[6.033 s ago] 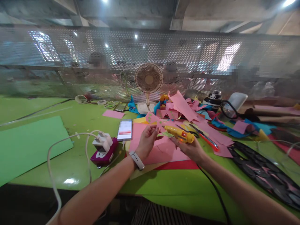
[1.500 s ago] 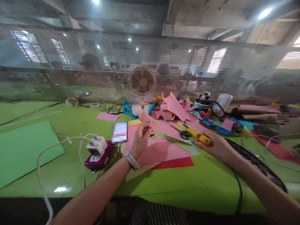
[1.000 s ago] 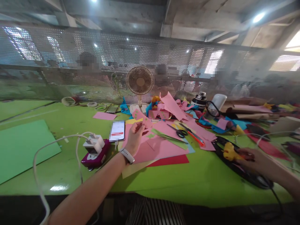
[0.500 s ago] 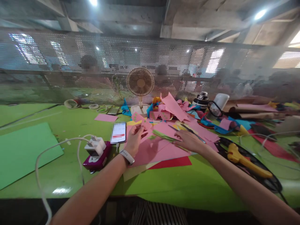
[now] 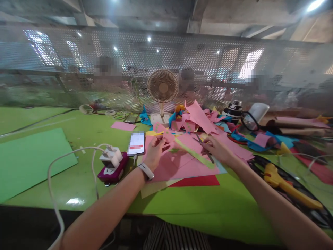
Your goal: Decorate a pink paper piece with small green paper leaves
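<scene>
My left hand (image 5: 155, 151) is closed, pinching a small pink paper cut-out (image 5: 164, 132) with green spots above a stack of pink sheets (image 5: 182, 166). My right hand (image 5: 218, 149) is closed on a thin dark tool, apparently scissors (image 5: 205, 152), beside a long green paper strip (image 5: 195, 155). A yellow glue gun (image 5: 284, 184) lies untouched on a black cut-out sheet (image 5: 307, 208) to the right.
A phone (image 5: 136, 143) and a purple power strip (image 5: 113, 166) with white plugs and cable sit left of the paper. A small fan (image 5: 162, 88) stands behind a heap of coloured scraps (image 5: 205, 119). A large green sheet (image 5: 31, 159) lies far left. People sit behind the perforated screen.
My right hand laid the glue gun down on the black sheet at the right, came back to the paper pile and closed on the dark tool. My left hand kept holding the cut-out.
</scene>
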`<state>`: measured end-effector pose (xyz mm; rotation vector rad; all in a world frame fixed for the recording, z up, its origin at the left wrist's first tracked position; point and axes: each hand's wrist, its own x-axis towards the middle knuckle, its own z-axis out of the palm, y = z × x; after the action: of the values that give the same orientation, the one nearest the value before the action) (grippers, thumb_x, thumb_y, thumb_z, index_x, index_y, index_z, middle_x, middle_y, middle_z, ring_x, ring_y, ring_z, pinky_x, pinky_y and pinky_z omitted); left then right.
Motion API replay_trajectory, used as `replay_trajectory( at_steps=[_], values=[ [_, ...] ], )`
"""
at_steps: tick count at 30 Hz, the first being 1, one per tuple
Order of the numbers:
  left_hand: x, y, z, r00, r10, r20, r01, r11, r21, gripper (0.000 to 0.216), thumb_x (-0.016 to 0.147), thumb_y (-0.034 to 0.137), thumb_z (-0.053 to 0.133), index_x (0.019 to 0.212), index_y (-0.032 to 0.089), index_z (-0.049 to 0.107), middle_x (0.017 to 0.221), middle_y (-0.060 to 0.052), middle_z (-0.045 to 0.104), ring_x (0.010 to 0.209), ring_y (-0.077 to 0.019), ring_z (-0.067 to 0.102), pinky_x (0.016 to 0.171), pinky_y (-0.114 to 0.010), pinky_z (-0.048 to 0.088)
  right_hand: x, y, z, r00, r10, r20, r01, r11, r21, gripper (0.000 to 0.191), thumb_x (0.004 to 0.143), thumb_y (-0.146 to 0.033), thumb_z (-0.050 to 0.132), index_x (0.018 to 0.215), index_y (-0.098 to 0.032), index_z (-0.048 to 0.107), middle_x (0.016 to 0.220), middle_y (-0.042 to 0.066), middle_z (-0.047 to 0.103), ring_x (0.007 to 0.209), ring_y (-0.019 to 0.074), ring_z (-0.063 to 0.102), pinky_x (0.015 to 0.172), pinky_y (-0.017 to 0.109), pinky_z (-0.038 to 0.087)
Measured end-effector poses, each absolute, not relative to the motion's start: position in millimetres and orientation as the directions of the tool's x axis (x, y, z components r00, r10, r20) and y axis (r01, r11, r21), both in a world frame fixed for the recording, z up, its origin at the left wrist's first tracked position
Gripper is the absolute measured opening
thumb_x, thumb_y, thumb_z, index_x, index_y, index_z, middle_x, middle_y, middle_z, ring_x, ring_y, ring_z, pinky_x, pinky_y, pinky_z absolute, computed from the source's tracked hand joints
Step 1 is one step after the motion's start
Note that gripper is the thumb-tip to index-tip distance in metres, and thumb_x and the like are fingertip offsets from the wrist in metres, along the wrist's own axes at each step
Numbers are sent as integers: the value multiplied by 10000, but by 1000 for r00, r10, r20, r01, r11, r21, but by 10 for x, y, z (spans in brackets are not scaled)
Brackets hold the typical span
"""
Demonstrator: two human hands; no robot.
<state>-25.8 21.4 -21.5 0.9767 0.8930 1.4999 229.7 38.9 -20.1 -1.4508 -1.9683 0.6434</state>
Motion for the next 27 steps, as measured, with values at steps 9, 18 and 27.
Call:
replay_trajectory(
  at_steps=[9,18,27],
  values=[
    [-265,226,-227,-98,988,121,-375,-149,915,194,710,255,627,869,181,546,852,-6,604,763,-122,603,771,-326,490,2137,186,-109,-426,895,133,637,401,-659,207,844,-313,389,928,-180,523,737,20,624,579,116,566,522,221,433],
    [-268,240,-245,-99,990,96,-375,-126,919,214,710,269,633,877,171,542,840,-10,597,776,-132,604,772,-330,492,2167,227,-67,-383,915,129,787,396,-473,199,814,-241,395,845,-171,578,763,40,647,659,150,579,569,237,387],
    [-276,240,-270,-112,991,77,-367,-113,923,213,684,292,649,835,177,552,816,3,588,749,-119,592,761,-311,488,1938,324,-44,-477,866,150,730,486,-482,214,830,-245,417,914,-176,601,728,17,662,658,139,589,604,234,390]
  ],
)
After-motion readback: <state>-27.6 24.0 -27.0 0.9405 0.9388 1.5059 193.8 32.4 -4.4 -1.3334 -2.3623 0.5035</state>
